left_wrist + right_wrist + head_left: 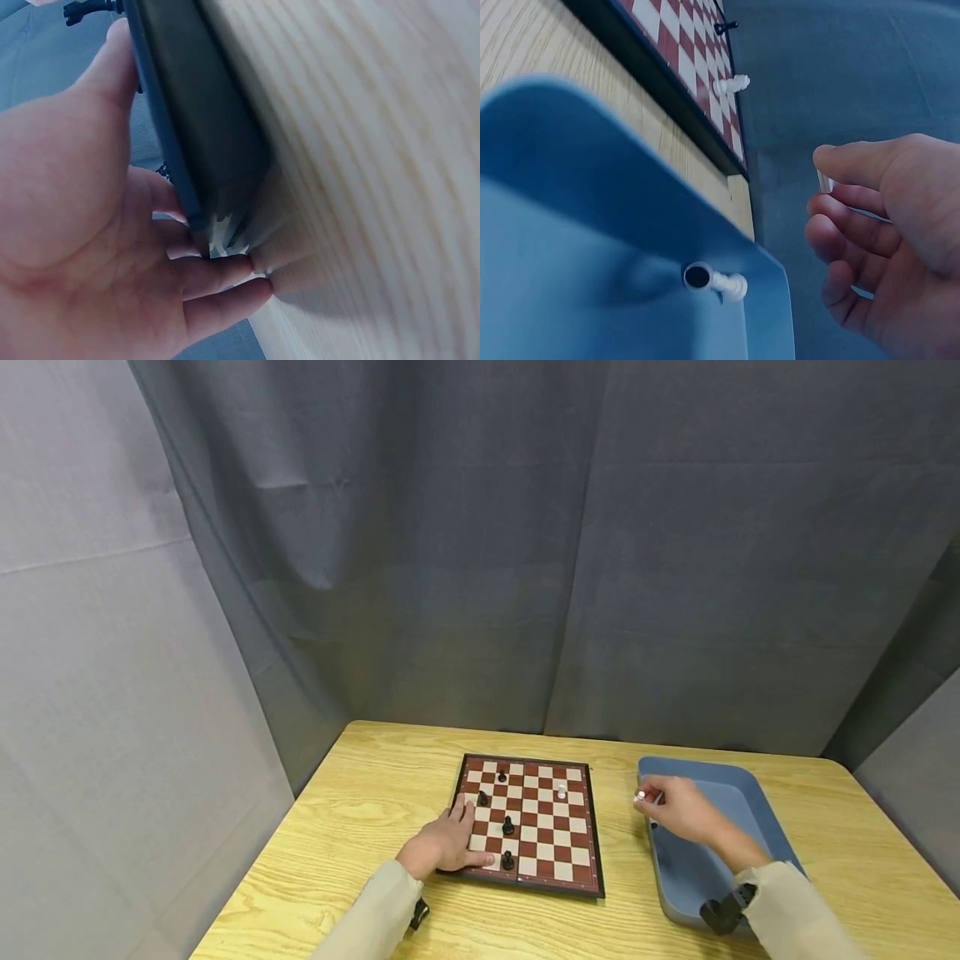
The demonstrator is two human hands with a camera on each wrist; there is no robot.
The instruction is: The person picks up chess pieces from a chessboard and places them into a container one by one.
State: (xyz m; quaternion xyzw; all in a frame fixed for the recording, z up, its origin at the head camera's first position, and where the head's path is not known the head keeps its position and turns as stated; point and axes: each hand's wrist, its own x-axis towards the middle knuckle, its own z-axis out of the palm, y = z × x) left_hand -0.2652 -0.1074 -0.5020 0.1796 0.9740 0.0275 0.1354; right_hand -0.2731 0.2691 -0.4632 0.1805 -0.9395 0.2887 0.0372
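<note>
My left hand rests on the front left corner of a red-and-white chessboard, thumb and fingers stretched out over its edge. From the left wrist, the hand lies along the board's dark side, with some fingertips at the wooden table. Black chess pieces stand on the board's left half, among them a black pawn near the thumb. One white chess piece stands on the right half. Over the tray's left rim, my right hand pinches a small white chess piece between thumb and index finger.
A blue tray sits right of the board on the wooden table. Inside it lies a white chess piece with a dark underside. A grey curtain hangs behind the table's far edge.
</note>
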